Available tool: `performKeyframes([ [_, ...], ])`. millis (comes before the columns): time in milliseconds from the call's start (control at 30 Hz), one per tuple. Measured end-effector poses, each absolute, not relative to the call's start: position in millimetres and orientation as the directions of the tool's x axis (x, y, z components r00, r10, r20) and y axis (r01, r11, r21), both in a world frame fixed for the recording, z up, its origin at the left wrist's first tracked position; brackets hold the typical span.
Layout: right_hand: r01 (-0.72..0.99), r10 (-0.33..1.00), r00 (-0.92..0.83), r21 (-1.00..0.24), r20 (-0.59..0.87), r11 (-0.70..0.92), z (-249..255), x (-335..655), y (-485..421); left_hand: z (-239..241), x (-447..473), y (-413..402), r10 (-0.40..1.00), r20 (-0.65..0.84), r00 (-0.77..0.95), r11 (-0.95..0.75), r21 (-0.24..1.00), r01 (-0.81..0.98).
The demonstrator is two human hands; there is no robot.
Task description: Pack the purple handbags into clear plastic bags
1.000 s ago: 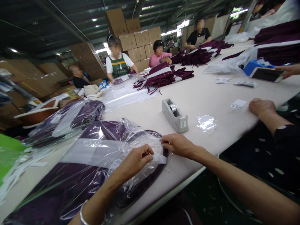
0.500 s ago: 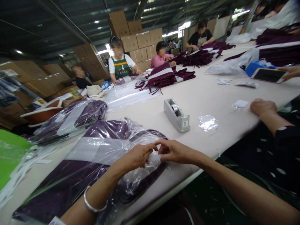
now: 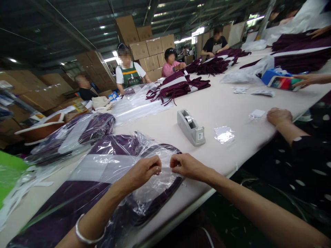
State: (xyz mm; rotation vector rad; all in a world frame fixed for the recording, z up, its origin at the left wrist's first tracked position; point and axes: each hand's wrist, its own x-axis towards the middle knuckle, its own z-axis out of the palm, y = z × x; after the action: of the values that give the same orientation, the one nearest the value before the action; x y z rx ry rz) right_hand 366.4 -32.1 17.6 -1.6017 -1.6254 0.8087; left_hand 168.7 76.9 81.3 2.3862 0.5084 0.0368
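Note:
Both my hands are over a clear plastic bag (image 3: 111, 165) that holds a folded dark purple garment (image 3: 69, 203) with a pale band across it. My left hand (image 3: 144, 170) is closed in a pinch, thumb against fingers. Facing it, my right hand (image 3: 187, 167) pinches too, a short gap away. Between the fingertips runs a short see-through strip of clear tape (image 3: 166, 169), above the bag's right end. A grey tape dispenser (image 3: 190, 127) stands on the table just beyond my right hand.
A second bagged garment (image 3: 77, 134) lies at the left, with a green sheet (image 3: 10, 175) nearby. Small clear packets (image 3: 223, 134) lie right of the dispenser. At the right a co-worker's hand (image 3: 279, 117) rests on the table (image 3: 248, 148). Purple garment piles (image 3: 178, 84) lie farther back.
My hands were touching at the fingertips and have drawn apart, with the strip now stretched between them. The phone screen at the right has lit up.

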Motion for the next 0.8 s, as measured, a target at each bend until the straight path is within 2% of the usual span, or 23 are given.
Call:
performKeyframes([
  [67, 0.695, 0.998, -0.004, -0.717, 0.067, 0.050, 20, 361, -27, 85, 164, 75, 0.397, -0.095, 0.913, -0.612, 0.714, 0.340],
  [133, 0.731, 0.997, 0.005, -0.681, 0.075, 0.047, 20, 358, -24, 84, 166, 74, 0.417, -0.076, 0.906, -0.658, 0.663, 0.358],
  [167, 0.703, 0.997, 0.010, -0.710, 0.076, 0.047, 19, 359, -24, 82, 168, 75, 0.429, -0.069, 0.900, -0.704, 0.599, 0.382],
  [267, 0.441, 0.998, 0.033, -0.897, 0.047, 0.027, 15, 368, -30, 69, 181, 79, 0.474, -0.122, 0.872, -0.771, 0.420, 0.478],
  [367, 0.123, 0.998, 0.066, -0.992, -0.011, -0.020, 12, 378, -40, 55, 196, 77, 0.476, -0.260, 0.840, -0.727, 0.421, 0.542],
  [433, 0.019, 0.996, 0.082, -0.999, -0.028, -0.030, 12, 382, -44, 48, 206, 72, 0.480, -0.300, 0.824, -0.718, 0.405, 0.566],
  [567, 0.006, 0.992, 0.118, -0.999, -0.035, -0.036, 11, 380, -45, 40, 217, 59, 0.515, -0.240, 0.823, -0.764, 0.307, 0.567],
  [800, 0.043, 0.986, 0.144, -0.995, -0.083, -0.090, 7, 382, -43, 45, 203, 66, 0.560, -0.241, 0.793, -0.692, 0.391, 0.607],
])
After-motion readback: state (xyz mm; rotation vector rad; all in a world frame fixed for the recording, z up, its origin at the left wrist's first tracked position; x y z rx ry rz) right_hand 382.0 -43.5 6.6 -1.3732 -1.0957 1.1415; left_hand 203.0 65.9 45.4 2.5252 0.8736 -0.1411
